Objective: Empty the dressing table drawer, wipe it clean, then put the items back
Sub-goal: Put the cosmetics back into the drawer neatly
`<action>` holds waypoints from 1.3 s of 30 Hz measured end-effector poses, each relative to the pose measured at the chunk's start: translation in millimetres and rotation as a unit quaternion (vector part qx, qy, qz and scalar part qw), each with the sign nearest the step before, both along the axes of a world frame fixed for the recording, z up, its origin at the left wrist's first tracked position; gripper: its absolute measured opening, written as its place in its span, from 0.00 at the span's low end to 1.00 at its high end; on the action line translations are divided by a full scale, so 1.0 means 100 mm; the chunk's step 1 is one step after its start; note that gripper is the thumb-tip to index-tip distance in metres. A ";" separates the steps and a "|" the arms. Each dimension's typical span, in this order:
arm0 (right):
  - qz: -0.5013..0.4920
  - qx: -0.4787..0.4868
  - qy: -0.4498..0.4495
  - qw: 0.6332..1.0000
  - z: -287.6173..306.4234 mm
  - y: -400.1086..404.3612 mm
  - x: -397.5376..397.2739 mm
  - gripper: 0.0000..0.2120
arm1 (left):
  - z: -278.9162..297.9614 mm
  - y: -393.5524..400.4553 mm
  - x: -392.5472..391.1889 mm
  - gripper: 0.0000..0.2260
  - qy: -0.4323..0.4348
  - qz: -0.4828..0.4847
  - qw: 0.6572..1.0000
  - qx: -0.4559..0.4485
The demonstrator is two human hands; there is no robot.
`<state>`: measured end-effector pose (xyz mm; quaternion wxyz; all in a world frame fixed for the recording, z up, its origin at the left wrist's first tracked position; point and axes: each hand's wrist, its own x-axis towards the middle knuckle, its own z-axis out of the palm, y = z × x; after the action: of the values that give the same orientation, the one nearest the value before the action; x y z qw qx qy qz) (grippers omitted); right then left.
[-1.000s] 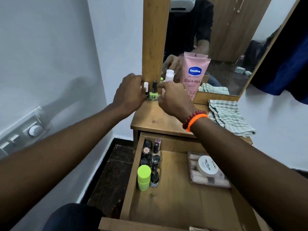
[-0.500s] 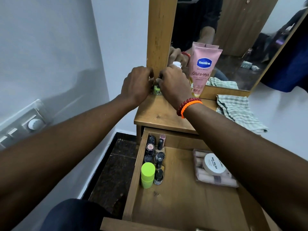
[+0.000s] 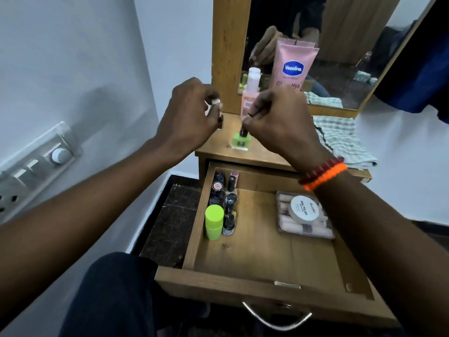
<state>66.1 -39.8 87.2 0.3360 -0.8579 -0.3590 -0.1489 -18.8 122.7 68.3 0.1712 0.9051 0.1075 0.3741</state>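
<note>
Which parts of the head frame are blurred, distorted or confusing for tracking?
Head view: motion blur on both hands and the green nail polish bottle; drawer contents sharp; wide-angle bending at the edges; mirror duplicates the Vaseline tube and a hand.

Open wooden drawer (image 3: 264, 280), nail polish bottles (image 3: 227, 203) upright along left wall, clear case (image 3: 305, 216) right

Bottles (image 3: 224, 205) line the drawer (image 3: 264, 251) left wall; a box (image 3: 305, 216) lies right.
</note>
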 end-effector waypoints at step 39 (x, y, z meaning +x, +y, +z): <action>0.038 -0.064 0.235 0.969 -1.20 -0.60 -1.17 0.11 | -0.86 -0.83 -1.33 0.05 0.331 -0.008 0.942 -0.055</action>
<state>-51.2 -100.0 -33.1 0.3610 -0.8742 -0.3111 0.0934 -151.6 40.0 -17.9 0.1783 0.9679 0.1714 0.0454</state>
